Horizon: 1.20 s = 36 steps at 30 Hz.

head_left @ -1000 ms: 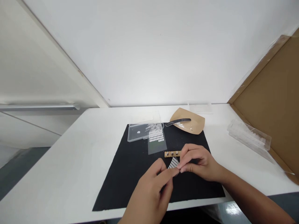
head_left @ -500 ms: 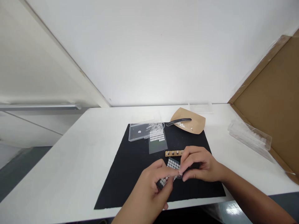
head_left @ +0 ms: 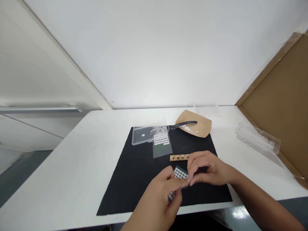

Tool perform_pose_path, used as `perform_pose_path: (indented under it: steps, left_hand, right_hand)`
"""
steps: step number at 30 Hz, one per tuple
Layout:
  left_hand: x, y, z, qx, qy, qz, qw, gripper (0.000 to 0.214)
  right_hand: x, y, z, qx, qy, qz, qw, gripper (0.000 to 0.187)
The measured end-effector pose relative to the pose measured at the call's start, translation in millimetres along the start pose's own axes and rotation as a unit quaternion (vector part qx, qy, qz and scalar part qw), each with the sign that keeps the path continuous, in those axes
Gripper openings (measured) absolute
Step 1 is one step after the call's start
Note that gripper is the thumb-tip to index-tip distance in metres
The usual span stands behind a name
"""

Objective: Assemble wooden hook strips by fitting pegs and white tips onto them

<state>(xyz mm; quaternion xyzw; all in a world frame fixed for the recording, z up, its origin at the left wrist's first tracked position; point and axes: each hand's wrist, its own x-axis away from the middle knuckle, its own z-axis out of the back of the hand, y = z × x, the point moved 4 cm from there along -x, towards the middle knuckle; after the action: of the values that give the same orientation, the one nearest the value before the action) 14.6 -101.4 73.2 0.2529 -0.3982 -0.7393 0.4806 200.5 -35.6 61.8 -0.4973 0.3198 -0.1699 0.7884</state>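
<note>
A person bends two bare hands to close work over a black mat (head_left: 130, 186) on a white bench (head_left: 69, 166), a small dotted sheet (head_left: 181, 173) held between them. The sheet sits just above the near half of the mat, its long axis slanting from the near left to the far right, its far end pointing toward a wooden strip (head_left: 180, 157) and its middle covered by fingers. The left hand (head_left: 165, 189) pinches the sheet between thumb and fingers, while the right hand (head_left: 207, 168) has thumb and fingertips pressed together at the sheet's right side, touching the left index finger; whatever lies between those tips is too small to tell. The strip lies just beyond, long axis running left to right, a row of small metal pieces along it and its right end hidden behind the right hand. Farther back, a clear box (head_left: 138, 138) rests on the mat with a single white disc (head_left: 143, 135) at its left and a tangle of clear slivers (head_left: 158, 130) at its right, beside a larger dotted sheet (head_left: 162, 151) whose long axis points away from the person. A brown paper tray (head_left: 203, 124) carries white bits (head_left: 186, 128), with a black curved file (head_left: 184, 124) laid across its left side. At far right, a clear bin (head_left: 276, 147) holds frosted pieces (head_left: 263, 139) near a cardboard panel (head_left: 281, 102)
</note>
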Motion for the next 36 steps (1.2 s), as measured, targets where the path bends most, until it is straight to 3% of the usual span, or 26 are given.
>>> perform_pose_path:
  steps: [8, 15, 17, 21, 23, 26, 28, 29, 33, 36]
  left_hand:
    - [1, -9, -9.3, 0.085, -0.082, 0.063, 0.991, 0.033]
    - [3, -9, -15.7, 0.12, -0.144, 0.128, 0.974, 0.03]
    - [3, -10, -14.6, 0.132, -0.14, 0.13, 0.973, 0.031]
    - [7, -21, -2.7, 0.191, -0.093, 0.147, 0.966, 0.04]
    - [11, -33, 12.0, 0.211, -0.044, 0.155, 0.964, 0.045]
    - [19, -59, 48.2, 0.193, 0.081, 0.175, 0.962, 0.053]
    - [26, -82, 77.6, 0.154, 0.191, 0.192, 0.95, 0.062]
    - [28, -95, 89.5, 0.136, 0.219, 0.212, 0.943, 0.067]
    - [34, -144, 118.0, 0.069, 0.26, 0.306, 0.913, 0.072]
    - [34, -155, 120.9, -0.042, 0.265, 0.337, 0.903, 0.061]
  right_hand:
    - [-2, 8, 1, -0.044, -0.074, -0.005, 0.996, 0.005]
    - [1, 8, -6, 0.005, -0.096, -0.008, 0.995, 0.012]
    - [2, 13, -5, -0.024, -0.069, -0.036, 0.997, 0.012]
    - [6, 34, 11, -0.107, 0.12, -0.102, 0.982, 0.017]
    - [8, 43, 16, -0.117, 0.173, -0.111, 0.972, 0.019]
    - [8, 48, 19, -0.107, 0.201, -0.108, 0.968, 0.019]
    - [7, 47, 18, -0.079, 0.204, -0.101, 0.97, 0.019]
    - [6, 47, 18, -0.063, 0.206, -0.098, 0.972, 0.018]
    - [5, 49, 15, -0.029, 0.22, -0.098, 0.97, 0.017]
    - [8, 58, 14, -0.027, 0.248, -0.125, 0.96, 0.019]
